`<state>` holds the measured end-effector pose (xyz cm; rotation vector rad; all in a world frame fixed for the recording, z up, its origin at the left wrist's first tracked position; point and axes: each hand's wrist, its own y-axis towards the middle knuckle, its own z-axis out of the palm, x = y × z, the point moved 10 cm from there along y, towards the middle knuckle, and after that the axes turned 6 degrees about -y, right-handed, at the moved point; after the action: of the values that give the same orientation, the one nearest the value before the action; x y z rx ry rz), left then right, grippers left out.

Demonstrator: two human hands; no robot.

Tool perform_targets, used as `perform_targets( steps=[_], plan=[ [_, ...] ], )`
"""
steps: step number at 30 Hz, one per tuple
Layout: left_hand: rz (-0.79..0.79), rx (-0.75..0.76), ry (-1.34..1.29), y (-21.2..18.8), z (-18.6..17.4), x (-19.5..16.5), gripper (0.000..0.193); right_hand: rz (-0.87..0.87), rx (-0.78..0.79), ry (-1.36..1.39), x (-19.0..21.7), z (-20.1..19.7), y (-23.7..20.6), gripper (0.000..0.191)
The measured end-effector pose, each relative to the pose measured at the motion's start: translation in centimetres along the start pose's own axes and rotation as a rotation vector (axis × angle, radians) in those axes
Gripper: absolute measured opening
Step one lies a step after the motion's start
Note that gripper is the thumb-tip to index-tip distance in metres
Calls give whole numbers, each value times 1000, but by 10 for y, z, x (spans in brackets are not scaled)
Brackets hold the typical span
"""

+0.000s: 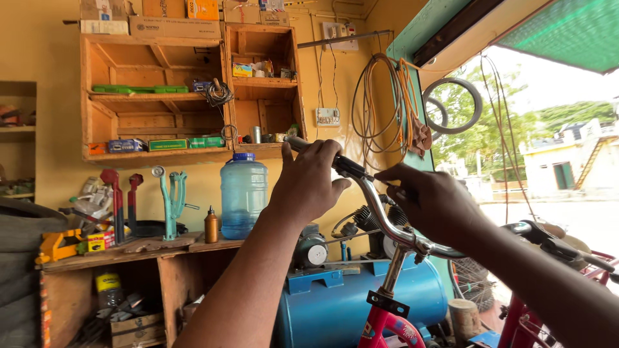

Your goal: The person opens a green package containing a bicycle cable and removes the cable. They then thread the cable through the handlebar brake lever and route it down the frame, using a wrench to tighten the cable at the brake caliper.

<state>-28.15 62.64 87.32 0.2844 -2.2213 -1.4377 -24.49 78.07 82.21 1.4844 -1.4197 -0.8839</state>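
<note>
- Head view: a chrome bicycle handlebar (380, 216) curves up from the middle of the frame toward the upper left, its tube bright and polished, ending in a dark grip (298, 143) at the raised end.
- The bar sits in a silver stem (394, 274) that drops into a pink-red bicycle frame (387, 325) at the bottom centre.
- A black fitting (349, 167) is clamped on the tube just below the grip.
- The bar's other end runs right to a second dark grip and lever (548, 237).
- The left hand (308, 183) is wrapped over the raised end of the bar, fingers closed around the tube just below the grip.
- The right hand (435, 203) is just to the right of the black fitting, fingers pinched together on a thin dark tool or part (385, 181); what it is cannot be told.
- Behind the bar stands a blue compressor tank (342, 309) with a motor (311, 250) on top.
- A wooden desk (161, 248) at left carries a clear blue water jug (243, 196), a small brown bottle (211, 225) and teal and red tools.
- Wooden shelves (155, 103) hang on the yellow wall, and coiled cables (383, 106) hang near the doorway.
</note>
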Motion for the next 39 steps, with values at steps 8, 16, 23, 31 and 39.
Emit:
perform_targets(
  steps=[8, 16, 23, 31, 39],
  plan=[
    [262, 103, -62, 5, 27, -36, 38, 120, 18, 54, -18, 27, -11, 27],
    [206, 41, 41, 7, 37, -30, 14, 164, -79, 166, -18, 30, 0, 23],
    [241, -81, -30, 0, 35, -29, 13, 184, -196, 364, -30, 38, 10, 19],
    [272, -94, -84, -2, 34, -30, 19, 272, -146, 427, -44, 48, 10, 17],
    [263, -95, -32, -4, 42, -30, 5, 347, -112, 580, -52, 60, 13, 19]
  ],
)
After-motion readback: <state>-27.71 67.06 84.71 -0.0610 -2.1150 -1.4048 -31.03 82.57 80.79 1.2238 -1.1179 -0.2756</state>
